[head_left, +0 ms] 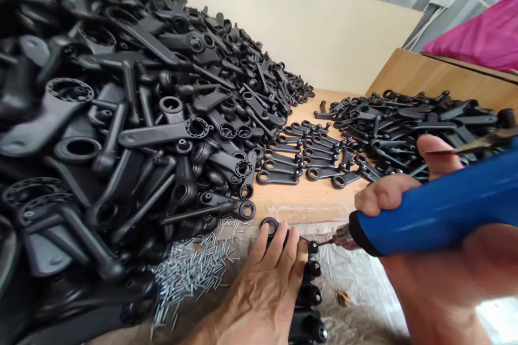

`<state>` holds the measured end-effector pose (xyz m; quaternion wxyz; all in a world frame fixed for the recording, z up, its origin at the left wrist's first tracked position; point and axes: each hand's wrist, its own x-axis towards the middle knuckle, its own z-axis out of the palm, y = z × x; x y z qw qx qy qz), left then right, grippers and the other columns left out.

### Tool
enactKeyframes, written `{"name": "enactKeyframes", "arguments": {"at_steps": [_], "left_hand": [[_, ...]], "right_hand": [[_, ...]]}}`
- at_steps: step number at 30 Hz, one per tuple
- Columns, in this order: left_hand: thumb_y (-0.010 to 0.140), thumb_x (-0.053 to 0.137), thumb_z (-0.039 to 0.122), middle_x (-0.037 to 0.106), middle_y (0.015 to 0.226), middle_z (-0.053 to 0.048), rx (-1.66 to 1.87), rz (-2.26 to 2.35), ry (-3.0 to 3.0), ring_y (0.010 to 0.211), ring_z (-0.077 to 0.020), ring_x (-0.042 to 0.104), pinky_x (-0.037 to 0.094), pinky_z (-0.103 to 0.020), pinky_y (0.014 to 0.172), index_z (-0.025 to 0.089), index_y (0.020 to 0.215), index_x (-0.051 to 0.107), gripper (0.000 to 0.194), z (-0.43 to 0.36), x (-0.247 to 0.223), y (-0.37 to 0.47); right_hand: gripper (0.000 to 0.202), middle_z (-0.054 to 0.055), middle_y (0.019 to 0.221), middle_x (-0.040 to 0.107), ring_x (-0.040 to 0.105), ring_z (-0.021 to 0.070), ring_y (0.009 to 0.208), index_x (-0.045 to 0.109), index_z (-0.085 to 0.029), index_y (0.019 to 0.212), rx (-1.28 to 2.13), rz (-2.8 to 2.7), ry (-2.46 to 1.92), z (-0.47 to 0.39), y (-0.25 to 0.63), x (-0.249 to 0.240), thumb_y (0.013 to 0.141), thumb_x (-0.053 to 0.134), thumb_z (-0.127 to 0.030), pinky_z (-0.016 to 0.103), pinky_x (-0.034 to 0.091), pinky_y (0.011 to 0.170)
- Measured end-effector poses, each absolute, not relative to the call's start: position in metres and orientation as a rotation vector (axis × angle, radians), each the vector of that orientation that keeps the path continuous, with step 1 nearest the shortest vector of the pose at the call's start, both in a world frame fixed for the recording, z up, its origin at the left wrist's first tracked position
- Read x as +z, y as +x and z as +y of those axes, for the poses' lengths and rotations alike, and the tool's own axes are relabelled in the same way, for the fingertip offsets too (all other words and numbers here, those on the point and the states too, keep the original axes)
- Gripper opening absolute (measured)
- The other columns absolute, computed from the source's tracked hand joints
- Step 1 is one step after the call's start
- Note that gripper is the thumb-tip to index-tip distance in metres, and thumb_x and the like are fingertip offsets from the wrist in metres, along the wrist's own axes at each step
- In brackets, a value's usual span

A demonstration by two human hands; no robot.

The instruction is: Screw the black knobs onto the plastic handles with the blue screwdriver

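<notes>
My right hand [429, 275] is wrapped round a blue power screwdriver [441, 199], held nearly level and pointing left. The bit's tip meets the knob end of a black crank handle [313, 247]. My left hand [263, 285] lies over that handle and holds it down, fingers bent across its arm; its ring end shows past the fingertips. Below it, the knob ends of several more black crank handles [309, 296] stick out in a row beside my left hand, their other ends hidden. Loose silver screws [198, 264] lie heaped to the left of my left hand.
A tall pile of black crank parts [162, 91] fills the left. Smaller handles lie in rows [283, 164] on the wooden board [299, 194], with another heap [413, 124] at the right. A pale panel [283, 21] stands behind; pink cloth [477, 32] hangs upper right.
</notes>
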<state>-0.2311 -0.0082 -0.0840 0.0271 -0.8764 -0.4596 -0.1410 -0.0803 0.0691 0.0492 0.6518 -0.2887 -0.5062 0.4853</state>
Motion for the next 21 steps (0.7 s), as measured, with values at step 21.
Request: {"name": "enactKeyframes", "arguments": {"at_steps": [21], "left_hand": [[0.085, 0.046, 0.046, 0.033, 0.145, -0.023, -0.245, -1.577, -3.065, 0.135, -0.0423, 0.026, 0.031, -0.056, 0.107, 0.004, 0.138, 0.04, 0.067, -0.003, -0.038, -0.234]], "right_hand": [[0.056, -0.004, 0.054, 0.059, 0.052, 0.0161, 0.047, 0.059, -0.028, 0.105, 1.025, -1.187, -0.765, 0.065, -0.084, 0.046, 0.069, 0.063, -0.07, 0.03, 0.045, 0.047]]}}
